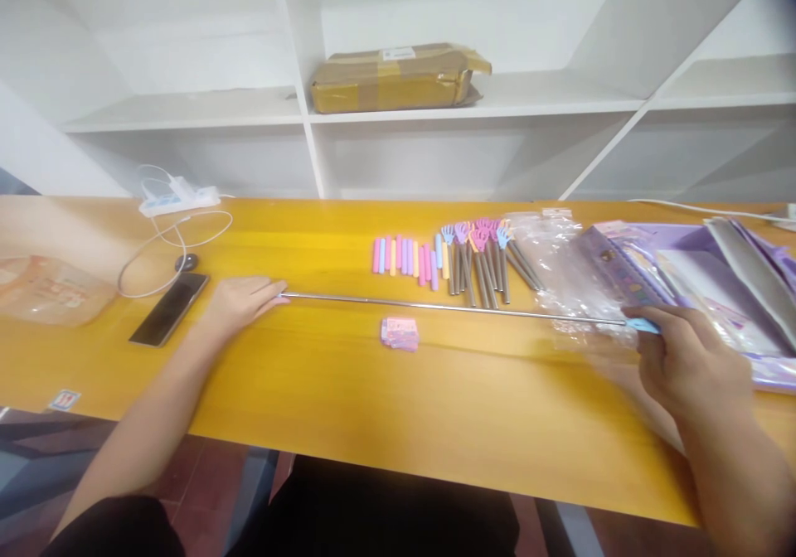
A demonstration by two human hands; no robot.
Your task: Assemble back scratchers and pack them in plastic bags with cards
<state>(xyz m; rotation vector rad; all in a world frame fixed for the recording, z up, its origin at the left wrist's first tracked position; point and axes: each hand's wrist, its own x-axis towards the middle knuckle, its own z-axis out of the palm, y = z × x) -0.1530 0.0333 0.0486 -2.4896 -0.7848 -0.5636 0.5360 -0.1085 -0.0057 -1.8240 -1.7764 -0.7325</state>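
Observation:
A telescopic back scratcher (435, 306) is stretched out long above the table, its thin metal rod running from hand to hand. My left hand (244, 304) pinches the left end, where a bit of pink shows at the fingertips. Around the light blue right end my right hand (693, 358) is closed. Below the rod lies a small stack of pink and purple cards (400, 334). Beyond it are several collapsed back scratchers (482, 263) with coloured claw heads. Beside them, a row of pastel tubes (404, 257) is lined up.
Clear plastic bags (547, 250) lie by a purple box (690, 238) at the right. A phone (169, 308), a power strip (180, 201) with white cable and a plastic bag (55, 290) are at the left. On the shelf behind sits a taped carton (398, 80).

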